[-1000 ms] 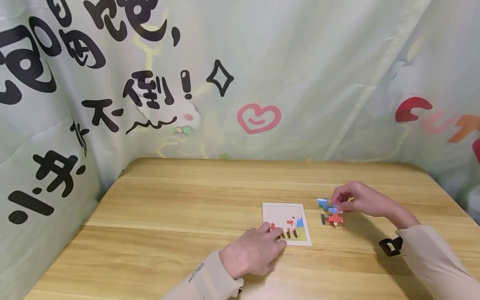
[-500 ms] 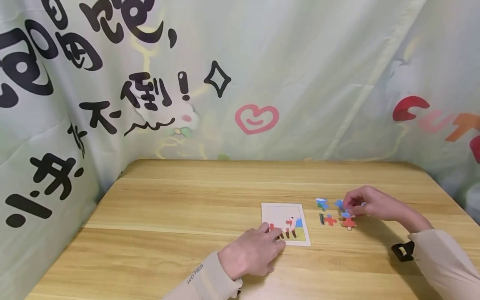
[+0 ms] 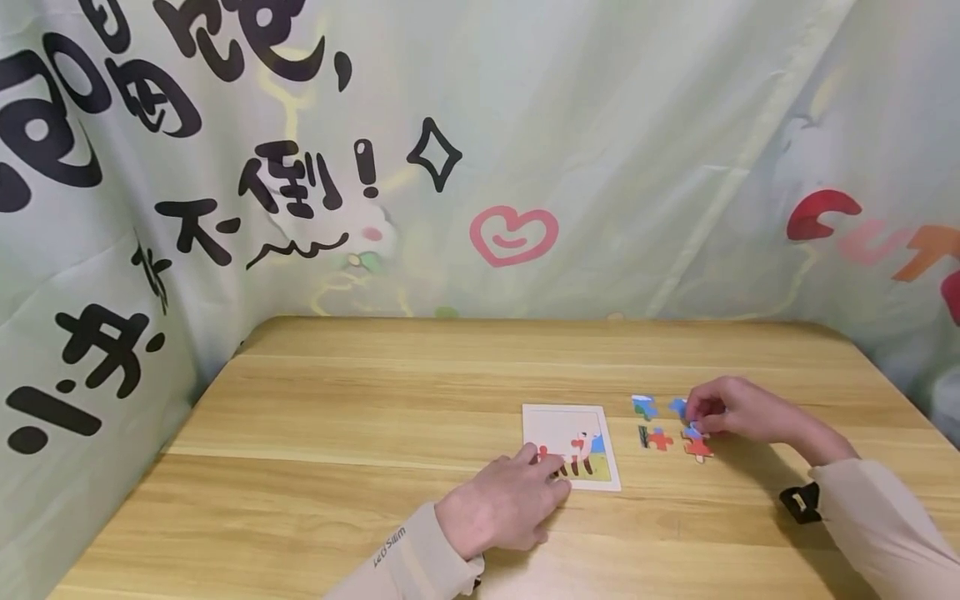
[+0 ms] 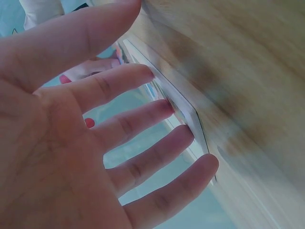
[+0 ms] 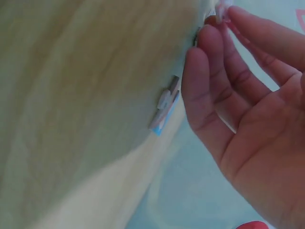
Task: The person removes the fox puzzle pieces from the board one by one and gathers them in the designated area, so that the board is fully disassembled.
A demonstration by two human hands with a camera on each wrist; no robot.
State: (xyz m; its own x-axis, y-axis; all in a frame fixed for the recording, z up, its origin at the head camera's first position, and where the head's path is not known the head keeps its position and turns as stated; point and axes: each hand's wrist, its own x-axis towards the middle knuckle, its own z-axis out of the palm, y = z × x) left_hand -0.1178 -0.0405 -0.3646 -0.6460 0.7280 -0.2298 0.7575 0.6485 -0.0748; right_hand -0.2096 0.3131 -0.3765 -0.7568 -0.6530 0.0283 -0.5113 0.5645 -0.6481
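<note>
A square puzzle board (image 3: 558, 421) lies on the table with part of an animal picture along its lower side. My left hand (image 3: 502, 504) rests its spread fingertips on the board's lower left; in the left wrist view the fingers (image 4: 133, 121) are nearly straight along the board's edge (image 4: 193, 117). To the right, my right hand (image 3: 738, 408) pinches a small puzzle piece (image 5: 221, 12) between thumb and fingers, its picture mostly hidden. Just below those fingertips lies a red puzzle piece (image 3: 699, 447). A blue piece (image 3: 678, 407) sits left of them, partly covered.
Between board and right hand lie a blue-green piece (image 3: 643, 407) and a red piece (image 3: 660, 438) with a dark strip beside it. Another piece (image 5: 166, 106) is on the table near the right hand. A printed curtain (image 3: 600, 167) hangs behind the wooden table (image 3: 337, 417).
My right hand has moved right, and the red piece beneath it has shifted right, away from the other pieces. My left hand has stayed on the board.
</note>
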